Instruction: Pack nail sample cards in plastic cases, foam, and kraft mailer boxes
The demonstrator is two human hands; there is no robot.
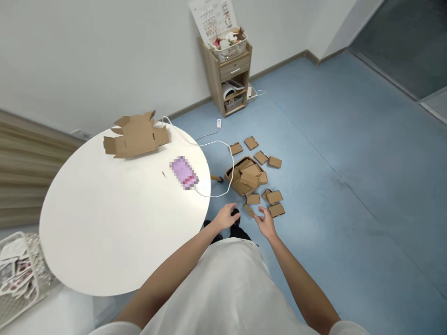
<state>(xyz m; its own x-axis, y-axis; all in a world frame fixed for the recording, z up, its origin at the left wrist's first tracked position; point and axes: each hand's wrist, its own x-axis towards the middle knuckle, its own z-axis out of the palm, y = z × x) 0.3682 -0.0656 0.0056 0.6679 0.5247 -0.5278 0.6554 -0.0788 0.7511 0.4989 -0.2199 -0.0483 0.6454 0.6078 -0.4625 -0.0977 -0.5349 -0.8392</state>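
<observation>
My left hand (227, 216) hangs just off the right edge of the round white table (115, 223), fingers loosely curled, with nothing in it. My right hand (266, 223) is beside it, fingers spread and empty, above the blue floor. Just beyond both hands a cardboard box (246, 176) on the floor is heaped with small folded cartons, and several more cartons (275, 203) lie scattered around it. A flat unfolded carton blank (136, 137) lies at the far side of the table.
A phone (184, 172) lies on the table with a white cable (213, 142) running off to the floor. A wooden cabinet (230, 74) with a basket stands by the wall. A white wire basket (17, 274) sits at lower left.
</observation>
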